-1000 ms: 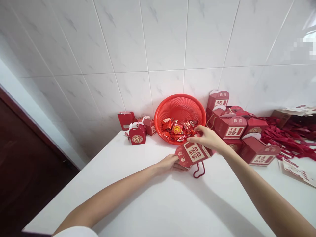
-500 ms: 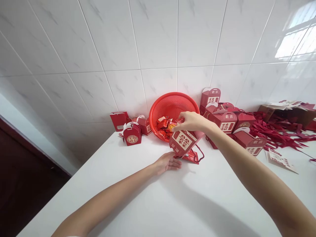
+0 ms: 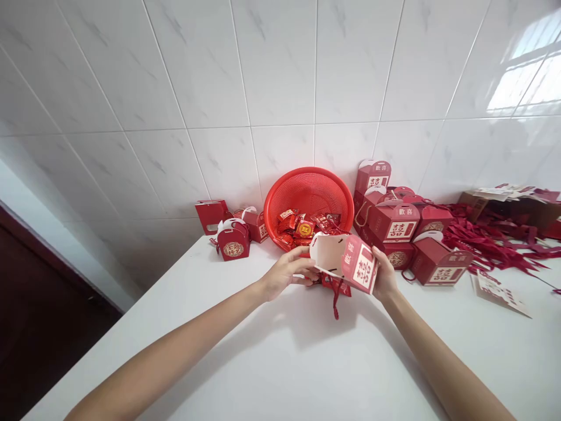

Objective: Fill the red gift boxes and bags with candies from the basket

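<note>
In my right hand (image 3: 385, 278) is a dark red paper gift box (image 3: 363, 270) with a white interior and gold-and-white characters. It is tilted on its side above the table, its open top facing left. A dark red cord (image 3: 336, 301) hangs from it. At the opening, my left hand (image 3: 283, 275) has its fingers apart beside the box's edge; whether they touch it I cannot make out. Red wrapped packets (image 3: 339, 285) lie on the table under the box, partly hidden. Just behind stands a red plastic mesh basket (image 3: 307, 181) holding red-wrapped candies (image 3: 302, 227).
Several assembled red boxes (image 3: 397, 225) are piled right of the basket. A few more boxes (image 3: 234, 241) stand to its left. Farther right lie tangled red ribbons (image 3: 491, 237), a cardboard box (image 3: 475, 204) and a flat card (image 3: 502, 295). A tiled wall (image 3: 280, 64) backs the white table (image 3: 280, 362).
My right hand has moved right and down, turning the box so that its opening faces left. My left hand has lifted off the table to the box's edge.
</note>
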Demonstrator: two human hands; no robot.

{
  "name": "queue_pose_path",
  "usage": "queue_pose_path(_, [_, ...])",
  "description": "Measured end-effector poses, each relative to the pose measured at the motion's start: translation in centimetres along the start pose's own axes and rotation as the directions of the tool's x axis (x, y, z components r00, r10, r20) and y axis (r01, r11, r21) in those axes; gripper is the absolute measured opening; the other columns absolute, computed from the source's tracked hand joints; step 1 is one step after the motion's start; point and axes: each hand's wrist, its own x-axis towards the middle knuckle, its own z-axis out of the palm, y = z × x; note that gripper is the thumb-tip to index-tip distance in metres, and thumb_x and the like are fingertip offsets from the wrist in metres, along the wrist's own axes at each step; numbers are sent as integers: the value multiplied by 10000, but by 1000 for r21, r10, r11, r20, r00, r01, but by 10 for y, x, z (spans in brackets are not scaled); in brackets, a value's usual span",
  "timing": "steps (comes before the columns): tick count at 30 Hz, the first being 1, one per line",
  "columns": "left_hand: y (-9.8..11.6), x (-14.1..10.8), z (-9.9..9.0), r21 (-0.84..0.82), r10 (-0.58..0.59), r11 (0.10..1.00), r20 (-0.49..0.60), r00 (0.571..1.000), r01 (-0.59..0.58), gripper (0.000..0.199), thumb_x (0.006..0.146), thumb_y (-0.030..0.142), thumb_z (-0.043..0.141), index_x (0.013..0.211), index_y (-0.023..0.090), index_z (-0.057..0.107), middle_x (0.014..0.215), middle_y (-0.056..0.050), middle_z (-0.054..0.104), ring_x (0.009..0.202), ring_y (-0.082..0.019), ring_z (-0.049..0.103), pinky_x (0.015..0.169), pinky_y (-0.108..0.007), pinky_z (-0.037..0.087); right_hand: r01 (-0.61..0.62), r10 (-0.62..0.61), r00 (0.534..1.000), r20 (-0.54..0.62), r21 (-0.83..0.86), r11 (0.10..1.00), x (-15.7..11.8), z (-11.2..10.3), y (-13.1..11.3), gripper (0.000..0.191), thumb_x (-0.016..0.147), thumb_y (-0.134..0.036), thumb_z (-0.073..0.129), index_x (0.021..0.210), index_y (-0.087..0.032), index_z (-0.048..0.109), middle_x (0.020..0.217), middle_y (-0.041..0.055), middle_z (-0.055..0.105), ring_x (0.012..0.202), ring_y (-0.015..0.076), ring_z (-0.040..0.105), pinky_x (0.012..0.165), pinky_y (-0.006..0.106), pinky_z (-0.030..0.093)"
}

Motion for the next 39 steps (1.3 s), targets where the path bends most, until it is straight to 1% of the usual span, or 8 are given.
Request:
queue_pose_path(7, [2,-22,7,189,211,964,-103,972,-189,827,614,170,720,1386,267,441,1018,-19,616,859,-173,612,770,-302,507,-13,3,996,90,112,994,-11,10,4,420,663,-456,678,1042,-275,658,1055,28,733,1011,270,663,807,372,536])
queue_pose_path(11, [-5,-29,2,242,222,951,-100,970,-192,729,714,219,674,1406,302,463,1007,-13,610,852,-165,618,785,-304,499,-101,89,986,143,72,992,-15,15,8,581,711,-516,656,1242,-286,595,1102,55,719,866,260,673,659,355,525])
queue_pose_path(14, [-8,-33,-7,279,243,941,-159,957,-193,647,755,269,658,1384,283,502,964,-13,626,849,-169,626,783,-302,498,-118,111,964,240,17,993,-18,20,14,708,759,-522,641,1413,-319,459,1266,81,665,978,298,675,767,424,534])
queue_pose_path(18, [3,-43,-36,431,292,888,-258,921,-161,451,719,322,684,1154,207,666,923,-40,674,856,-189,633,784,-302,501,-52,79,923,377,-80,995,-21,26,23,706,796,-484,667,1442,-324,434,1475,102,506,1182,313,603,984,507,459])
queue_pose_path(23, [47,-67,-105,684,199,728,-273,941,44,268,628,353,686,838,195,739,903,-58,734,896,-244,650,811,-319,509,-52,181,881,438,-291,955,-29,34,27,649,846,-468,663,1437,-315,444,1497,125,451,1182,282,599,1013,503,452])
queue_pose_path(29, [74,-68,-174,776,261,481,-571,779,408,574,575,285,597,1134,212,702,979,-22,747,953,-279,660,831,-307,503,-27,212,892,400,-420,907,-33,42,27,582,792,-498,724,1294,-259,553,1483,130,435,1013,248,658,970,491,486])
queue_pose_path(36, [68,-26,-191,802,163,431,-520,838,414,754,529,243,552,1274,186,650,1069,-44,732,944,-270,663,739,-270,496,-24,246,899,362,-522,853,-30,35,40,572,778,-522,745,1237,-231,567,1382,133,518,976,250,671,930,478,503])
queue_pose_path(39, [63,-15,-193,829,159,374,-500,852,416,532,525,222,542,1009,213,761,872,-14,740,897,-265,652,695,-263,468,-18,240,903,357,-526,850,-29,35,40,556,772,-528,746,1211,-228,583,1365,127,531,959,242,673,899,458,518])
